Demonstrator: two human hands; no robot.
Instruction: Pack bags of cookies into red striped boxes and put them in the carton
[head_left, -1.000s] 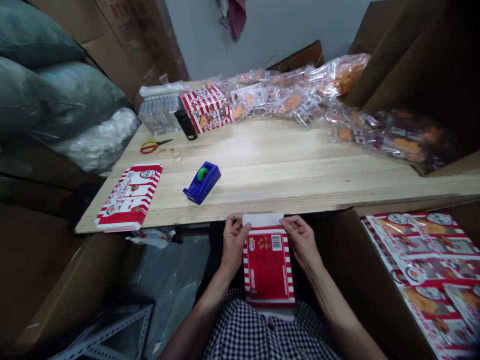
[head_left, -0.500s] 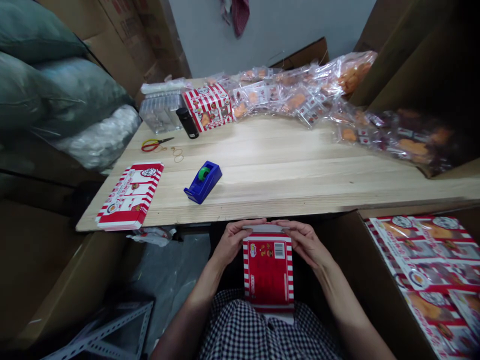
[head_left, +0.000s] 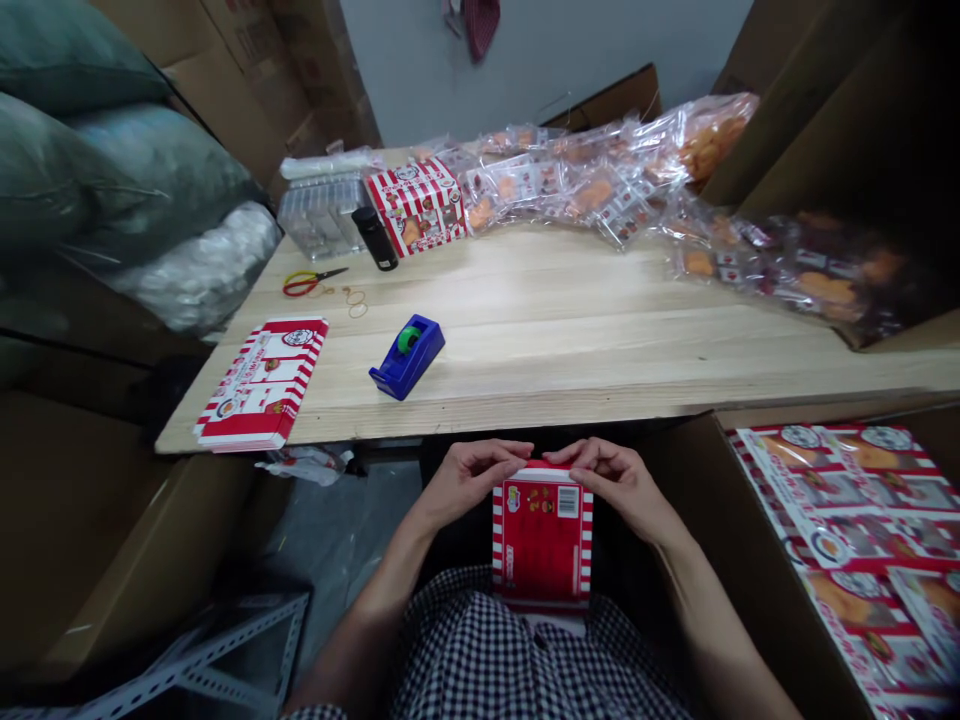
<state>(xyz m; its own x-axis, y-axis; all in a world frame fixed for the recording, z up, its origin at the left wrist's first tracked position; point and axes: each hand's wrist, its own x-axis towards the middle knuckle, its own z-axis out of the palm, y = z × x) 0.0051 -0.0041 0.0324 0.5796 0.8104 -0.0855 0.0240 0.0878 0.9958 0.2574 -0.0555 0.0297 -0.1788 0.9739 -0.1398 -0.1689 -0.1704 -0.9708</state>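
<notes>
The white top flap, upright a second ago, now lies folded down (hidden under the fingers). The left hand and right hand pinch the top edge of the red striped carton at 6 o'clock, below the table. At 4 o'clock a cardboard box holds flat printed cartons.

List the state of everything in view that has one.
carton, upright over the lap, top flap folded down.
left hand, pinching the carton's top edge.
right hand, pinching the same edge.
tape dispenser, standing on the table, green roll loaded.
scissors, lying flat, blades closed.
black bottle, upright, capped.
flat cartons, stacked unfolded at the table's left edge.
</notes>
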